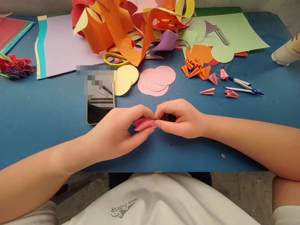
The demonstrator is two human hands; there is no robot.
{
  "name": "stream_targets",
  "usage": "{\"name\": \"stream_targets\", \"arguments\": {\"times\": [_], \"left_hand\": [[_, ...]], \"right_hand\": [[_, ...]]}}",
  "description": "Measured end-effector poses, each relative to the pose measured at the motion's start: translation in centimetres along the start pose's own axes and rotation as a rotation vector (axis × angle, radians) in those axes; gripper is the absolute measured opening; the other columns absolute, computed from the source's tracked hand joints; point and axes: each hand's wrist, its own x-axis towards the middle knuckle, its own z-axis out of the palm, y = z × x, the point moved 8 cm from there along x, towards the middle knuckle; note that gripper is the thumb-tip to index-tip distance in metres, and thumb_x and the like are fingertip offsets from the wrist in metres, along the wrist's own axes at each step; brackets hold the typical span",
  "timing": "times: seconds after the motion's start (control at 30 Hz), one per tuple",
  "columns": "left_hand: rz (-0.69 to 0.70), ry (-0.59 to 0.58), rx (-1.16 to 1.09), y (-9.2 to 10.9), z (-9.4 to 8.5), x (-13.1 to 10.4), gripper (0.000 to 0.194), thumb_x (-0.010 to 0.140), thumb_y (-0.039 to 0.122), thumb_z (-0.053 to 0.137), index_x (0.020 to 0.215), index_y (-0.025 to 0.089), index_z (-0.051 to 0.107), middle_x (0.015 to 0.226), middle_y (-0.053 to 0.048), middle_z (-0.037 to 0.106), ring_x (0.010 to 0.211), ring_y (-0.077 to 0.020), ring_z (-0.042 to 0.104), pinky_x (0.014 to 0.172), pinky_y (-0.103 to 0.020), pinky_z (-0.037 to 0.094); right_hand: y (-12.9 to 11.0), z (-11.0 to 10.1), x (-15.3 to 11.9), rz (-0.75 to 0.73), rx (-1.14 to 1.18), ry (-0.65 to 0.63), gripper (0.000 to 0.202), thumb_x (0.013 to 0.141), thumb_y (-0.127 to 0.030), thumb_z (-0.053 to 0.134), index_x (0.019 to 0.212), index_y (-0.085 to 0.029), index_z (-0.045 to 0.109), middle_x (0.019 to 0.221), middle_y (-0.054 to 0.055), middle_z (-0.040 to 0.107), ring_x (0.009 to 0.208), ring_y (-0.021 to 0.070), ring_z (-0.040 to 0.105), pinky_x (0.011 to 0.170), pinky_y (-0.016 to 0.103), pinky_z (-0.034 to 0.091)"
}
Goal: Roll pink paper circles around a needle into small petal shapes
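Observation:
Between the thumb and fingers of my left hand [122, 129] is a folded pink paper piece [144, 125], its pointed end facing left. My right hand [181, 118] pinches at the right end of that piece, and the two hands meet there. A thin needle-like strand [167, 107] sticks up from the right fingertips; whether it is a needle or wire I cannot tell. Just beyond the hands lie pink paper circles [157, 80] and yellow paper circles [124, 79]. A phone [100, 114] rests beside my left hand.
Curled paper scraps [122, 28] heap at the back over yellow-handled scissors [114, 59]. Orange paper cones [197, 68], pink folded pieces [232, 93] and pens [243, 90] lie right. A cup [287, 51] stands far right, rolled red paper pieces [17, 66] far left.

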Motion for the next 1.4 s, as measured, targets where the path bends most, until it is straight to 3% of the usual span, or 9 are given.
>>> {"name": "stream_targets", "arguments": {"times": [0.33, 0.73, 0.9, 1.17, 1.4], "left_hand": [[0.02, -0.015, 0.032, -0.2, 0.2, -0.1, 0.009, 0.096, 0.028, 0.066, 0.104, 0.026, 0.064, 0.069, 0.006, 0.066, 0.049, -0.0089, 0.045, 0.051, -0.025, 0.039], [0.095, -0.04, 0.085, 0.5, 0.3, -0.1, 0.005, 0.099, 0.025, 0.061, 0.104, 0.024, 0.061, 0.075, 0.004, 0.069, 0.052, -0.0107, 0.052, 0.058, -0.028, 0.044], [0.115, -0.112, 0.179, 0.2, 0.8, -0.3, 0.008, 0.102, 0.029, 0.056, 0.107, 0.024, 0.06, 0.076, 0.001, 0.065, 0.061, -0.0162, 0.058, 0.059, -0.031, 0.042], [0.275, -0.211, 0.286, 1.0, 1.6, -0.5, 0.01, 0.103, 0.023, 0.054, 0.101, 0.019, 0.063, 0.088, -0.001, 0.067, 0.075, -0.0169, 0.061, 0.068, -0.031, 0.045], [0.198, -0.143, 0.189, 0.3, 1.3, -0.3, 0.016, 0.105, 0.024, 0.052, 0.1, 0.019, 0.067, 0.085, -0.001, 0.069, 0.074, -0.0166, 0.063, 0.066, -0.029, 0.043]], "right_hand": [[-0.1, 0.1, 0.0, -0.009, -0.021, -0.006, 0.014, 0.097, -0.024, 0.067, 0.086, -0.015, 0.066, 0.07, -0.001, 0.064, 0.06, 0.0086, 0.053, 0.058, 0.02, 0.045], [-0.1, 0.2, 0.0, -0.018, -0.038, -0.025, 0.014, 0.097, -0.023, 0.066, 0.086, -0.015, 0.067, 0.071, -0.001, 0.064, 0.06, 0.0087, 0.054, 0.058, 0.02, 0.045], [-0.1, 0.3, 0.0, -0.019, -0.066, -0.024, 0.013, 0.096, -0.021, 0.066, 0.084, -0.016, 0.066, 0.07, -0.001, 0.064, 0.06, 0.009, 0.054, 0.058, 0.02, 0.045], [-0.1, 0.3, 0.1, 0.007, -0.076, -0.045, 0.015, 0.097, -0.023, 0.065, 0.084, -0.015, 0.068, 0.073, 0.0, 0.069, 0.062, 0.0099, 0.058, 0.059, 0.02, 0.047], [-0.2, 0.0, 0.0, 0.004, -0.073, -0.018, 0.016, 0.097, -0.024, 0.066, 0.086, -0.014, 0.071, 0.071, 0.0, 0.068, 0.061, 0.0096, 0.057, 0.058, 0.02, 0.046]]}}
